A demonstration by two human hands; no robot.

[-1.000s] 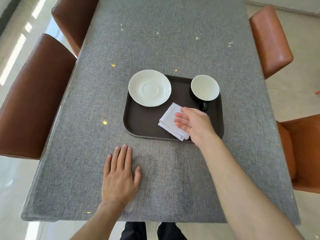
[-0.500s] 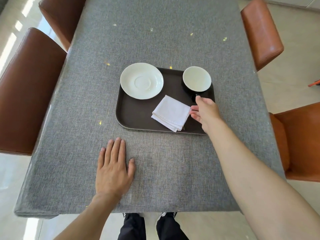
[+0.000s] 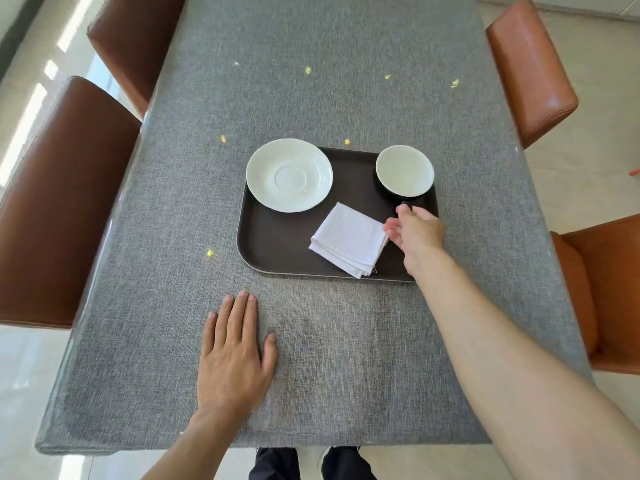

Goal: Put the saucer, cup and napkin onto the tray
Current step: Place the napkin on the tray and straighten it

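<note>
On the left side stand two brown chairs [image 3: 59,209], pushed up to the grey surface [image 3: 329,81]. Near the front edge, the left hand [image 3: 233,358] lies flat on the grey cloth, palm down, fingers spread out and holding nothing. It is well apart from the tray [image 3: 273,244].

Past the hand sits the dark tray. The white saucer [image 3: 289,174] is on its far left part, with its rim hanging a little over the tray's edge. Next comes the white napkin [image 3: 349,239], folded into a square and lying on the tray near the front. The cup [image 3: 404,170] stands upright in the far right corner of the tray, white inside and dark outside.

The right hand [image 3: 417,233] reaches over the tray's right side. Its fingers are loosely bent and partly open. One fingertip touches the cup's handle, and the others are just beside the napkin's corner. It grips nothing.

Two more orange-brown chairs [image 3: 530,64] stand on the right.
</note>
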